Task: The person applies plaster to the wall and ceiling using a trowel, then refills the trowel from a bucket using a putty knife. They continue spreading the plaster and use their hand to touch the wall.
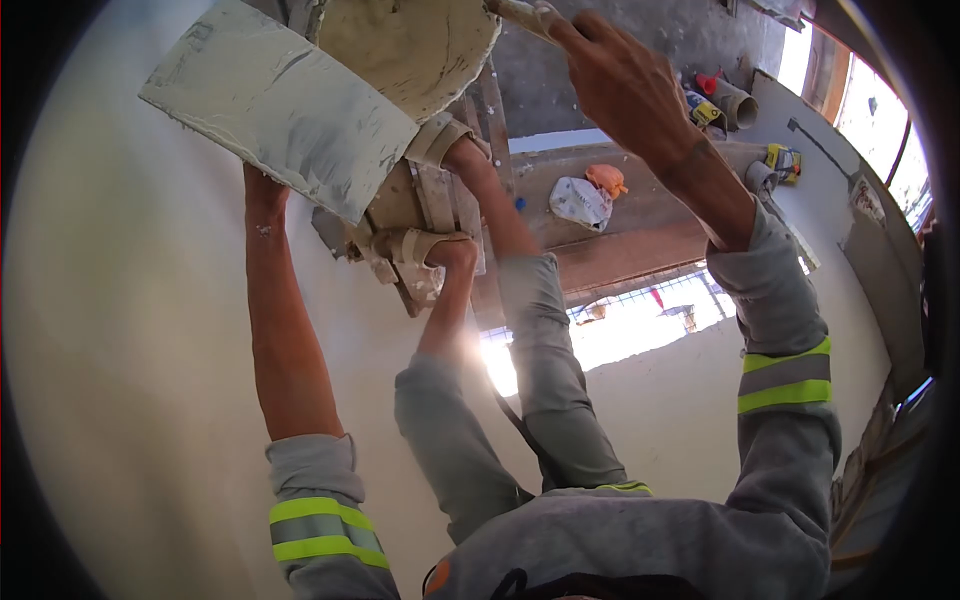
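My left hand (266,186) is beneath a wide rectangular plastering trowel (280,110) and holds it up, with the fingers hidden behind the plate. Wet whitish plaster coats the trowel's upward face. Beside its right end is a round bucket of creamy plaster (405,50), cut off by the top of the view. My right hand (620,85) is closed around the pale, plaster-smeared handle of a tool (525,18) at the bucket's right rim. The working end of that tool does not show.
My sandalled feet stand on wooden planks (435,200). A smooth pale wall (150,330) runs along the left. On a brown ledge (640,250) lie a white plastic bag (580,203) and an orange bag (607,180). A pipe piece (737,106) and several packets lie at the right.
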The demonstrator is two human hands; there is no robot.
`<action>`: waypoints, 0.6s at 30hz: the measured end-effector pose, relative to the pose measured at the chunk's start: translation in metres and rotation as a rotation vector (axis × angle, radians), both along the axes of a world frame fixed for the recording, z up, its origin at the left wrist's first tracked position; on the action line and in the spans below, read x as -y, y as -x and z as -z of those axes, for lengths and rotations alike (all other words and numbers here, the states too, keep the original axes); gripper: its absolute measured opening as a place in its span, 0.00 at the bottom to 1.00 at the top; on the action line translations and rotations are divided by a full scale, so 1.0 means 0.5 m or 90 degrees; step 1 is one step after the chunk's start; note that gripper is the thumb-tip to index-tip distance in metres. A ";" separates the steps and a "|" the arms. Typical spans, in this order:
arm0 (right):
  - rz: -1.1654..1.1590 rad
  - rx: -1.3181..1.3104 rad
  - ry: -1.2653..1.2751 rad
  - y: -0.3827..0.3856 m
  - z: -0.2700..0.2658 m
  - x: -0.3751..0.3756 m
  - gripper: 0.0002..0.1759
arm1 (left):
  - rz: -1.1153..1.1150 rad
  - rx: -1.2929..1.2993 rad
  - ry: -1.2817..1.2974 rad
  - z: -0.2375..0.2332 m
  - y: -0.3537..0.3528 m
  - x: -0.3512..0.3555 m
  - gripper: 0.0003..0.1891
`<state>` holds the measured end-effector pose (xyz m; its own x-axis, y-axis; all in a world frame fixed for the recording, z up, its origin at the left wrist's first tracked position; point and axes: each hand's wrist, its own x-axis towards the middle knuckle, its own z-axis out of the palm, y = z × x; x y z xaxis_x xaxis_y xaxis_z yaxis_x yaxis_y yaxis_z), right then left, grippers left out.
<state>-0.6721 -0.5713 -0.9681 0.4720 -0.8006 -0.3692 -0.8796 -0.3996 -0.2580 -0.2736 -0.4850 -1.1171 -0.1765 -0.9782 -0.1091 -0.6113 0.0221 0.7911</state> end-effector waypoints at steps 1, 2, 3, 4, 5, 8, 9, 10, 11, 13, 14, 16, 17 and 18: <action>0.007 0.022 -0.044 -0.009 0.016 0.018 0.37 | 0.005 0.005 -0.002 -0.002 -0.007 0.002 0.27; 0.016 0.045 -0.089 -0.011 0.032 0.032 0.44 | 0.010 0.009 0.000 -0.006 -0.011 0.005 0.27; -0.052 0.059 -0.035 -0.006 0.054 0.037 0.39 | 0.015 0.011 -0.001 -0.008 -0.016 0.005 0.27; -0.120 0.073 0.019 0.002 0.074 0.041 0.34 | 0.020 0.015 0.001 -0.006 -0.017 0.006 0.27; -0.188 0.086 0.074 -0.001 0.078 0.044 0.29 | 0.024 0.020 0.001 -0.008 -0.023 0.007 0.27; -0.207 0.002 -0.076 0.014 0.055 0.042 0.27 | 0.034 0.025 0.003 -0.014 -0.021 0.006 0.28; -0.215 0.011 -0.025 0.029 0.064 0.033 0.26 | 0.035 0.025 0.002 -0.010 -0.023 0.002 0.28; -0.222 0.021 0.028 0.052 0.083 0.017 0.25 | 0.041 0.026 0.003 -0.011 -0.023 0.002 0.28; -0.228 0.031 0.081 0.049 0.079 0.014 0.24 | 0.045 0.028 0.003 -0.014 -0.017 0.001 0.28; -0.175 0.017 0.105 0.048 0.055 0.002 0.23 | 0.055 0.035 0.009 -0.016 -0.012 0.000 0.28; -0.147 0.004 0.114 0.045 0.027 -0.001 0.23 | 0.063 0.038 0.012 -0.017 -0.006 0.001 0.28; -0.105 -0.003 0.094 0.006 -0.012 0.024 0.26 | 0.081 0.045 0.024 -0.015 0.009 0.009 0.28; -0.083 -0.004 0.085 -0.013 -0.019 0.032 0.27 | 0.095 0.053 0.031 -0.016 0.016 0.016 0.28; -0.096 -0.040 0.060 -0.019 -0.018 0.036 0.26 | 0.111 0.062 0.043 -0.016 0.026 0.025 0.28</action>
